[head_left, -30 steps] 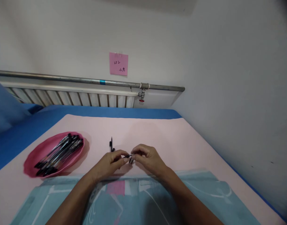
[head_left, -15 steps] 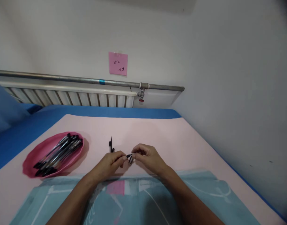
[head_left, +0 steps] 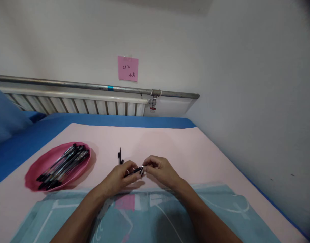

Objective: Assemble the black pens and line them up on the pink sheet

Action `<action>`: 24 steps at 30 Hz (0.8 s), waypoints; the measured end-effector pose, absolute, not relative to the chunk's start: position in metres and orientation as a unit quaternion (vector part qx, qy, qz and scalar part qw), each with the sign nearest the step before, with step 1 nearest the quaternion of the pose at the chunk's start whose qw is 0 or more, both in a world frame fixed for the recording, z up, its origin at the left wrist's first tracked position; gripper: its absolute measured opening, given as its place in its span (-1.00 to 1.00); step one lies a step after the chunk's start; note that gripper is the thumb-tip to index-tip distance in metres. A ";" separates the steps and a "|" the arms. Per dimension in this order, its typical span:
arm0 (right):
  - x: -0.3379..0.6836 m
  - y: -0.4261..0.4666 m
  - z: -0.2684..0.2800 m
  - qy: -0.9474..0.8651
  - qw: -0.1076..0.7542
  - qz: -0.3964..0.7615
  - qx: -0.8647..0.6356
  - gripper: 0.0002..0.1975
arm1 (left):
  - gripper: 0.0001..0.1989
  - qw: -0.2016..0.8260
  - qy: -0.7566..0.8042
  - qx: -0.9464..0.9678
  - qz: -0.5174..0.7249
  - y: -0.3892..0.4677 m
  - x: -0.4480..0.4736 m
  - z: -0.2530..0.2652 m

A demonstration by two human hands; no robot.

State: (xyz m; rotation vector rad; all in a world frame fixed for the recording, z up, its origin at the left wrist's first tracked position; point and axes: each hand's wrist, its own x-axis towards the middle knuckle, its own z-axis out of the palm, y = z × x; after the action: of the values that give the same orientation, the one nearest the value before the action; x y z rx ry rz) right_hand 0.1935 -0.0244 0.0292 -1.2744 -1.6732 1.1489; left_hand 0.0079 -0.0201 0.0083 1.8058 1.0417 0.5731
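Just above the near edge of the blue-green cloth, both my hands are on a slim black pen (head_left: 133, 172). My left hand (head_left: 119, 176) has it between a parted thumb and fingers, so that much of the dark barrel shows. At the pen's pale tip end, my right hand (head_left: 158, 169) pinches with thumb and fingertips; those fingers partly hide the tip. Small dark pieces (head_left: 141, 171) lie beneath it, too blurred to name. Beyond my left hand are a thin black pointed part (head_left: 120, 153) and a short black cap-like piece (head_left: 118, 155).
At the left, a pink oval tray (head_left: 30, 175) holds several black and clear pens (head_left: 65, 165). The blue-green cloth (head_left: 134, 222) covers the near side of the pink tabletop (head_left: 170, 140). A radiator (head_left: 101, 107) and metal pipe (head_left: 81, 85) run along the back wall.
My left thumb and fingers have spread apart from a tight pinch, showing more of the pen's barrel. My right hand stays at the tip.
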 end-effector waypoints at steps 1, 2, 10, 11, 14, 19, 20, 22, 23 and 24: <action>0.194 -0.024 0.029 -0.653 0.365 0.442 -0.495 -0.94 | -0.79 0.476 0.427 0.730 0.241 -0.020 0.008 0.007; 0.194 -0.024 0.029 -0.655 0.365 0.438 -0.496 -0.94 | -0.79 0.474 0.431 0.727 0.248 -0.019 0.008 0.005; 0.197 -0.022 0.026 -0.659 0.361 0.444 -0.488 -0.93 | -0.78 0.432 0.412 0.772 0.216 -0.020 0.008 0.011; 0.197 -0.022 0.026 -0.657 0.361 0.448 -0.487 -0.93 | -0.77 0.434 0.412 0.773 0.211 -0.020 0.008 0.011; 0.196 -0.023 0.029 -0.653 0.360 0.458 -0.484 -0.93 | -0.78 0.454 0.419 0.756 0.216 -0.020 0.008 0.008; 0.197 -0.023 0.031 -0.641 0.376 0.477 -0.469 -0.91 | -0.82 0.459 0.411 0.755 0.225 -0.019 0.008 0.006; 0.198 -0.023 0.030 -0.635 0.378 0.489 -0.463 -0.91 | -0.82 0.461 0.406 0.758 0.219 -0.020 0.007 0.007; 0.199 -0.022 0.027 -0.619 0.381 0.522 -0.447 -0.92 | -0.81 0.466 0.400 0.761 0.212 -0.020 0.007 0.010; 0.199 -0.022 0.026 -0.611 0.383 0.536 -0.438 -0.93 | -0.80 0.468 0.397 0.762 0.209 -0.020 0.007 0.011; 0.200 -0.022 0.025 -0.606 0.384 0.547 -0.431 -0.93 | -0.78 0.473 0.393 0.761 0.207 -0.020 0.007 0.012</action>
State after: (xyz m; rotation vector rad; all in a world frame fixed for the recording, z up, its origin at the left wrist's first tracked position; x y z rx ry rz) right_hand 0.1997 -0.0215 0.0252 -1.0980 -1.5454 1.3942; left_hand 0.0066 -0.0205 0.0120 1.8626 0.9619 0.5067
